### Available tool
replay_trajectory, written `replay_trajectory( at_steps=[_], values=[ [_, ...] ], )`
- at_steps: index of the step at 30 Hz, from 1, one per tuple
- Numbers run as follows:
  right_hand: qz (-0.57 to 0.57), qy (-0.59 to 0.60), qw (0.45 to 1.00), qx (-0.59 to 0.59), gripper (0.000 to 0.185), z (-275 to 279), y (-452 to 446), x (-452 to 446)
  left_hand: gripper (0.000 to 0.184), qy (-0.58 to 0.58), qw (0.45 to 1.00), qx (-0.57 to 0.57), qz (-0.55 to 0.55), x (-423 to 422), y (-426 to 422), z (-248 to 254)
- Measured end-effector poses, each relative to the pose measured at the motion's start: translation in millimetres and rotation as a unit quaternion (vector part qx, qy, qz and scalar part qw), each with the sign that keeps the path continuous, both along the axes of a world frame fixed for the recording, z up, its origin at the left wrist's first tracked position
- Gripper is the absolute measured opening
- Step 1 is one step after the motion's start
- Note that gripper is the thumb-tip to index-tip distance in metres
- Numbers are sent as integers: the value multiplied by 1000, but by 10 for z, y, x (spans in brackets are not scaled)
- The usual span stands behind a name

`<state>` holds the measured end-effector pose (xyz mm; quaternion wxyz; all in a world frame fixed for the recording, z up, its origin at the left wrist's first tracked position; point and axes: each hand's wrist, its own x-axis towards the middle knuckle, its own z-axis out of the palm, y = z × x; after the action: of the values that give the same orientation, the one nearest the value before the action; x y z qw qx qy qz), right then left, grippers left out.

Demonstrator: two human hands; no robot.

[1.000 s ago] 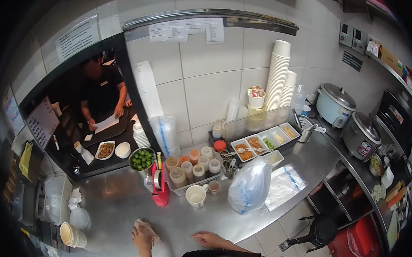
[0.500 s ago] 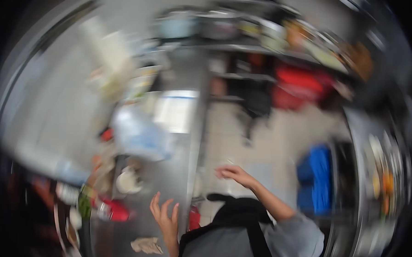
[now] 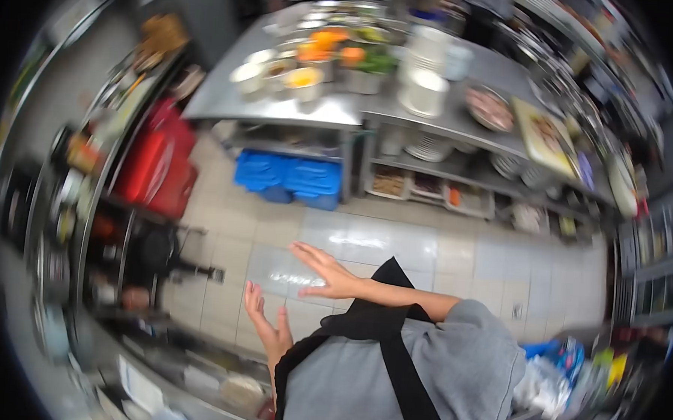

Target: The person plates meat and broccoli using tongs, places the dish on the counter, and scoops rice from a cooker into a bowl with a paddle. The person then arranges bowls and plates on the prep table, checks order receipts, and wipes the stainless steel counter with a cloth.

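My left hand (image 3: 271, 329) is raised at the lower centre, fingers apart, holding nothing. Just up and to the right, my right hand (image 3: 326, 273) is stretched out to the left over the tiled floor (image 3: 283, 230), its fingers spread and empty. The two hands are close but do not touch. Neither touches any object. My grey sleeve (image 3: 458, 350) and a black apron strap (image 3: 404, 371) show below them.
A steel table (image 3: 221, 92) with food containers and a stack of white tubs (image 3: 423, 90) stands ahead. Blue bins (image 3: 289, 176) are under it. Red containers (image 3: 154, 168) and a black pan (image 3: 154, 248) are left. A cutting board (image 3: 546, 136) lies at the right.
The view has swung right, from the steel counter and food window to the kitchen aisle. My left hand has let go of the beige cloth, which was left on the counter.
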<state>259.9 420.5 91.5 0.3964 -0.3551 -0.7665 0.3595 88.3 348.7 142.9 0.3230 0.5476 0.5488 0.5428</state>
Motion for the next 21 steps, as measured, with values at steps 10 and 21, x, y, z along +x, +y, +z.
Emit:
replay_trajectory(
  at_steps=[10,21],
  values=[
    [-97,-157,952,243,85,-365,-178,2873,73,-620,444,-451,-464,3356,1035,-989],
    [-545,-198,720,-381,60,-2694,-90,6819,55,-276,569,-567,-528,5508,1649,-736]
  ],
)
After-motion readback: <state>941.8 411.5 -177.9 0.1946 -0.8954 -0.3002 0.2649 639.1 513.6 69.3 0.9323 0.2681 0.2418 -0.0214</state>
